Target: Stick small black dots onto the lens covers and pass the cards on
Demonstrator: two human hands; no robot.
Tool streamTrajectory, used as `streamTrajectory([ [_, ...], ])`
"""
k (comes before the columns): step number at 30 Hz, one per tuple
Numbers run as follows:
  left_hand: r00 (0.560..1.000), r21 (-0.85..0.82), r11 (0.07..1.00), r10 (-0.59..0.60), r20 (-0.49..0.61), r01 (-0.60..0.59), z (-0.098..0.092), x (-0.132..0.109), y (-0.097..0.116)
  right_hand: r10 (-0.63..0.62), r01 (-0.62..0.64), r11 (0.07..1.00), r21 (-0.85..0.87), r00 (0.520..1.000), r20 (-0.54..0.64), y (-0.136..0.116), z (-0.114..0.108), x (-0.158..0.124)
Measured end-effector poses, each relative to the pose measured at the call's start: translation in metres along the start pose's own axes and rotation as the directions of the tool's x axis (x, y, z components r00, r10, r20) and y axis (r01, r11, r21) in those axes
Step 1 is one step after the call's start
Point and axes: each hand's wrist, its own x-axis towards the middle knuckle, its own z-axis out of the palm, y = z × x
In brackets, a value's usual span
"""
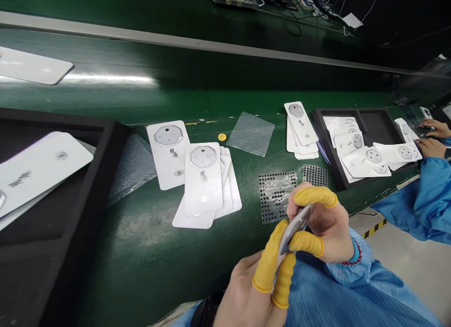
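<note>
Head view: your L hand [246,294] and R hand [322,226] both clamped on thin silver-rimmed part [294,230], pinched betw yellow finger cots [269,256], over near edge of green bench [141,256]. White printed cards [203,179] left of hands; black-dotted sheet [276,195] just beyond
</note>
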Motion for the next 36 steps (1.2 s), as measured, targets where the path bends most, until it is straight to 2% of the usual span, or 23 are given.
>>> streamTrajectory([
  [4,1.000,-0.022,1.000,-0.002,0.016,0.002,0.001,0.000,0.000,0.007,-0.008,1.000,-0.009,0.996,-0.088,-0.003,0.007,-0.002],
  [8,1.000,-0.082,0.997,-0.006,-0.004,0.006,0.003,0.001,0.000,0.001,-0.007,0.999,-0.044,0.993,-0.121,-0.005,0.009,-0.001],
  [12,0.999,-0.171,0.984,-0.044,0.014,0.046,0.009,-0.002,-0.002,0.075,-0.074,0.997,0.012,0.995,-0.073,-0.008,0.004,0.000],
  [15,0.990,-0.219,0.966,-0.136,0.034,0.140,0.012,-0.006,-0.001,0.135,-0.133,0.990,0.055,0.990,-0.028,-0.009,0.000,-0.002],
  [18,0.971,-0.255,0.938,-0.218,0.096,0.235,0.011,-0.004,0.002,0.180,-0.178,0.983,0.052,0.983,-0.043,-0.008,-0.001,-0.003],
  [21,0.959,-0.281,0.919,-0.248,0.137,0.278,0.009,0.000,0.005,0.212,-0.209,0.977,0.050,0.975,-0.062,-0.008,-0.001,-0.003],
  [28,0.960,-0.273,0.920,-0.269,0.081,0.281,0.006,0.004,0.002,0.241,-0.239,0.969,0.063,0.970,-0.028,-0.012,-0.007,0.004],
  [33,0.965,-0.291,0.920,-0.242,0.103,0.262,0.007,0.002,0.001,0.363,-0.363,0.932,-0.016,0.931,0.038,-0.019,-0.014,0.011],
  [36,0.950,-0.275,0.911,-0.276,0.145,0.307,0.007,-0.002,-0.001,0.411,-0.411,0.912,0.013,0.912,-0.002,-0.017,-0.013,0.011],
])
